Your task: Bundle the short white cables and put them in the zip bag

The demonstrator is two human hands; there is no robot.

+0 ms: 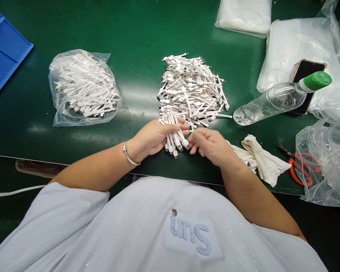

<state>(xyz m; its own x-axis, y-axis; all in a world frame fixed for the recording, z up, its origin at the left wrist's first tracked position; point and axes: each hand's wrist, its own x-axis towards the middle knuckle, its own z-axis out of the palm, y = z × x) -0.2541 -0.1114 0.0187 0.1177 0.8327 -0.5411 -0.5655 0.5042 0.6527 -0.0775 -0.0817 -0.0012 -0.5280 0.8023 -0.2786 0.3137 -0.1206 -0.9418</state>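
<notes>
My left hand (155, 134) is closed round a bunch of short white USB cables (174, 138), their metal plugs pointing toward me. Close against the right side of that bunch, my right hand (208, 145) has its fingers curled and pressed together at the plug ends. Whether it pinches one of the cables is hard to make out. Just beyond both hands lies a loose pile of the same white cables (191, 87) on the green table (138, 30). A clear plastic bag (85, 87) packed with similar white cables rests to the left.
A blue bin (8, 45) stands at the far left. On the right are a water bottle (272, 102), a phone (307, 70), stacked clear bags (289, 41), white cloth gloves (265, 158), red-handled snips (303, 168) and a crumpled plastic bag (328, 166).
</notes>
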